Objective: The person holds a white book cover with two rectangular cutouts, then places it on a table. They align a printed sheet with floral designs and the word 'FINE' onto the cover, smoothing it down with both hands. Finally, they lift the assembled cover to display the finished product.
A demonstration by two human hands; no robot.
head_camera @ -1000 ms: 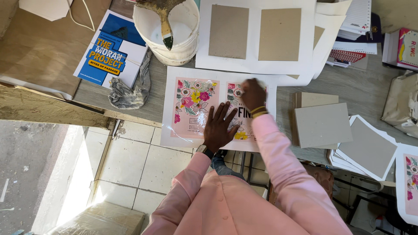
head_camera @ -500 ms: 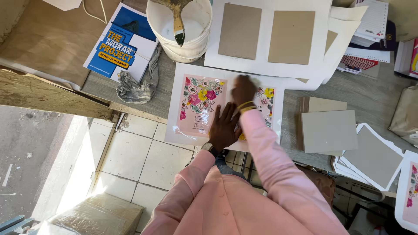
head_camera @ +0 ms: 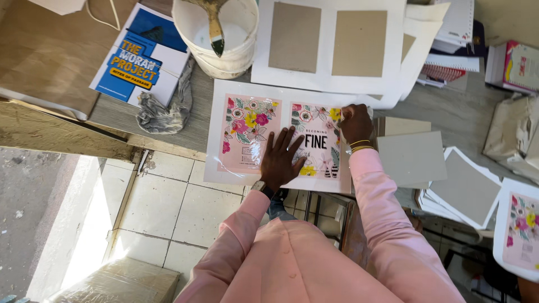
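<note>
Pressing flat with fingers spread, the left hand (head_camera: 279,160) lies on the middle of the floral printed sheet (head_camera: 281,137), gripping nothing. This sheet sits at the near edge of the grey worktable (head_camera: 460,112), its near margin overhanging the tiled floor. The right hand (head_camera: 356,122) is curled at the sheet's far right corner; whether it pinches the paper cannot be told. Both hands hide part of the print. A white bucket (head_camera: 222,42) with a brush (head_camera: 213,25) is cut off at the far edge.
</note>
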